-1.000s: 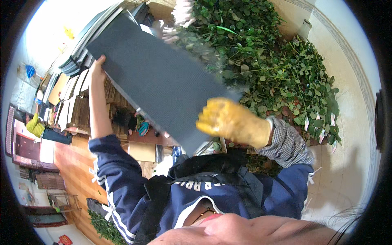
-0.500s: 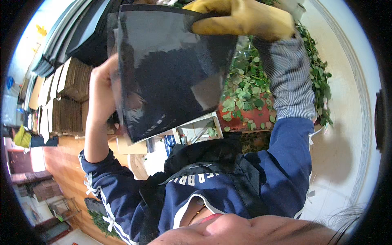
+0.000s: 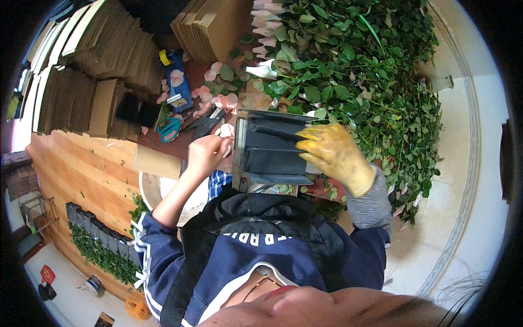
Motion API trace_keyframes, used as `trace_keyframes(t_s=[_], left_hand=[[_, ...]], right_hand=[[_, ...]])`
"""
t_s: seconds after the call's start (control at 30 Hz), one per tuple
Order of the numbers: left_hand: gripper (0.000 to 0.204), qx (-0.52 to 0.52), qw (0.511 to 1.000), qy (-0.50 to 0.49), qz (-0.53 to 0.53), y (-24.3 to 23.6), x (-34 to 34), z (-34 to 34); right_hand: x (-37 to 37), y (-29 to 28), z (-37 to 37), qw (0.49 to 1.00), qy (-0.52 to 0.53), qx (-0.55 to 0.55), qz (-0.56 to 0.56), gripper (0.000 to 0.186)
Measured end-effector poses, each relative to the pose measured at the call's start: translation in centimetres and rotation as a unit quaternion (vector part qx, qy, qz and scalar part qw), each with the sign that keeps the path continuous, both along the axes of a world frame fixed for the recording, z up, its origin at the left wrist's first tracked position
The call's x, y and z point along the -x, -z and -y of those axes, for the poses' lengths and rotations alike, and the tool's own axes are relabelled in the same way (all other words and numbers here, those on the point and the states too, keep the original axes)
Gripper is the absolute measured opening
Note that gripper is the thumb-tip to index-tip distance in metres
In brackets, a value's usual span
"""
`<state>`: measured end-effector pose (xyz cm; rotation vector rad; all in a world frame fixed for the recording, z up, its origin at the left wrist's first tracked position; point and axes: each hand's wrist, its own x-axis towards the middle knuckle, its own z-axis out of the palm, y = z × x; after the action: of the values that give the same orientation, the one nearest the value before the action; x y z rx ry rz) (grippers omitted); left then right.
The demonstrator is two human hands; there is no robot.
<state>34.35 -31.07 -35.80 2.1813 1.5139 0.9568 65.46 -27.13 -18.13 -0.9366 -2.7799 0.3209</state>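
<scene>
A dark, glossy wrapping sheet (image 3: 275, 158) lies creased across a small light-framed stand (image 3: 238, 163) in front of my body. My right hand (image 3: 338, 158), in a yellow rubber glove and a checked sleeve cover, reaches over the sheet's right side. Its fingers are stretched out and a little apart, with the tips at the sheet. Just left of the stand is my bare left hand (image 3: 207, 155), curled with thumb and forefinger together. Whatever it may pinch is too small to make out, and a pale petal lies close by.
Leafy rose stems (image 3: 348, 76) with wrapped heads are heaped at the far right. Left of the stand are teal-handled scissors (image 3: 170, 129), a blue tape dispenser (image 3: 178, 87) and loose pink petals (image 3: 204, 94). Cardboard stacks (image 3: 109, 43) stand far left; a white bucket (image 3: 155, 188) sits below.
Both hands have come down and nearer to the stand. The dark sheet, held up before, now lies on the stand. My left hand is off it, and my view takes in more table.
</scene>
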Motion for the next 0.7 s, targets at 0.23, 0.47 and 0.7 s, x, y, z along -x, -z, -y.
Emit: trace_keyframes(t_s=[0.23,0.47,0.7], left_hand=[[0.047,-0.047,0.957,0.246,-0.147,9.4,-7.8,-2.5],[0.109,0.022,0.944,0.225,-0.241,6.9,-8.3,-2.3],[0.110,0.036,0.939,0.248,-0.237,6.2,-8.5,-2.9]], right_hand=[[3.0,3.4,0.3,0.997,0.017,0.080,-0.012,0.017],[2.8,0.9,-5.5,0.996,0.007,-0.023,0.082,0.040],[5.7,7.7,-7.7,0.968,0.080,0.069,0.226,0.046]])
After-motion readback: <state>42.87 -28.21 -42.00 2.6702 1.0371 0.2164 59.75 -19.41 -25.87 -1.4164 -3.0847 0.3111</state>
